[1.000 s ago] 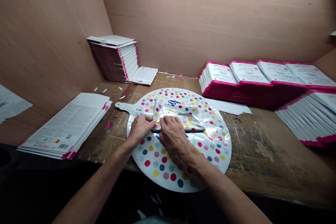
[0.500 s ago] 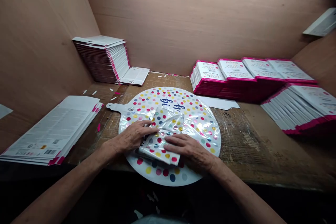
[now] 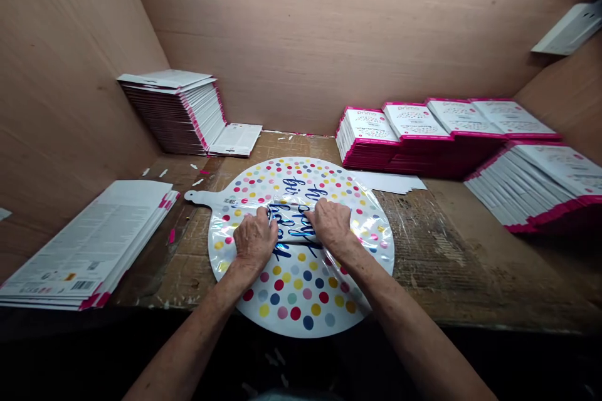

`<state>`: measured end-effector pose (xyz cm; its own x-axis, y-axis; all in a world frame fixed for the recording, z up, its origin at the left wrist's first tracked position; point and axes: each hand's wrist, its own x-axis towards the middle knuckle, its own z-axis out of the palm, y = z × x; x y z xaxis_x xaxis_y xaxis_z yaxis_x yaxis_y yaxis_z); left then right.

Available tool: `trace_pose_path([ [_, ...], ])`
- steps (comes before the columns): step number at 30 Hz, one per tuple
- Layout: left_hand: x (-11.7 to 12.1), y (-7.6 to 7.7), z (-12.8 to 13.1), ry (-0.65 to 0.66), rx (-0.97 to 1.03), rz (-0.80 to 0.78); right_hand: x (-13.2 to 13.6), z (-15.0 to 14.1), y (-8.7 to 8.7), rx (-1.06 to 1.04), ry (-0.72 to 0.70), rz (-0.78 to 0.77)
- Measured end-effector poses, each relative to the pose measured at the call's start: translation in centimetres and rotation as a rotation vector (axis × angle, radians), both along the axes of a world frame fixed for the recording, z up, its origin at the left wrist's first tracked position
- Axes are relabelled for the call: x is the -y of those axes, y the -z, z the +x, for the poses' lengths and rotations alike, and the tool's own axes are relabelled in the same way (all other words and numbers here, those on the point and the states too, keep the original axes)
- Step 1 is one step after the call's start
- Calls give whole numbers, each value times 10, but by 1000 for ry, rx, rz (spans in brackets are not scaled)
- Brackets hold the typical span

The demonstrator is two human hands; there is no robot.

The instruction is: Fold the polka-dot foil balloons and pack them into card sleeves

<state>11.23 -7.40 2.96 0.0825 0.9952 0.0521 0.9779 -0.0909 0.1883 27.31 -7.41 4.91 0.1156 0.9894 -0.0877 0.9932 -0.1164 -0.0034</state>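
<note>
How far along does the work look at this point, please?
The pink-edged packs stacked at the right look finished. The left hand and right hand grip shiny material over the round dotted foil, by the blue lettering. That foil lies spread out, so it seems unfinished; the flat cards at the left look unused.

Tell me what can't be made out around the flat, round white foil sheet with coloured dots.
- Head view, some fingertips of the left hand and right hand: hidden by the hands themselves.
- Head view, small print on the white paper cards with pink edges at left: too small.
- Head view, white object at upper right: cut off by the right edge.
</note>
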Motion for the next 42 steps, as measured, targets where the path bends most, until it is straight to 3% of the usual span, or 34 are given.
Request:
trace_pose_path([
  [5, -3, 6, 3, 29, -35, 10, -33, -17, -18, -51, -151, -41],
  [9, -3, 6, -3, 12, 90, 31, -41, -13, -24, -137, -238, -113],
  [13, 1, 2, -17, -34, 393, 94, -19, 3, -20, -262, -333, -111],
  [16, 3, 2, -23, -20, 707, -96, 2, 5, -12, -455, -410, -109],
  [18, 5, 5, -23, 22, 940, -202, 13, -3, -6, -563, -401, -93],
  [21, 11, 9, -24, 43, 1119, -168, 25, -21, 3, -567, -324, -36],
  [25, 13, 5, -62, -38, 916, 12, 35, -29, 12, -490, -332, -21],
  [28, 11, -5, -123, -173, 459, 284, 38, -17, 16, -483, -287, -27],
  [30, 10, -13, -163, -281, 83, 358, 38, -9, 19, -513, -300, -34],
  [32, 10, -17, -192, -343, -191, 265, 39, -6, 22, -509, -322, -25],
  [34, 8, -19, -207, -319, -337, 116, 41, -6, 26, -475, -315, -2],
  [38, -3, -26, -213, -213, -428, -52, 43, -8, 36, -462, -320, 68],
  [42, -11, -44, -216, -175, -465, -85, 43, -6, 43, -490, -338, 119],
])
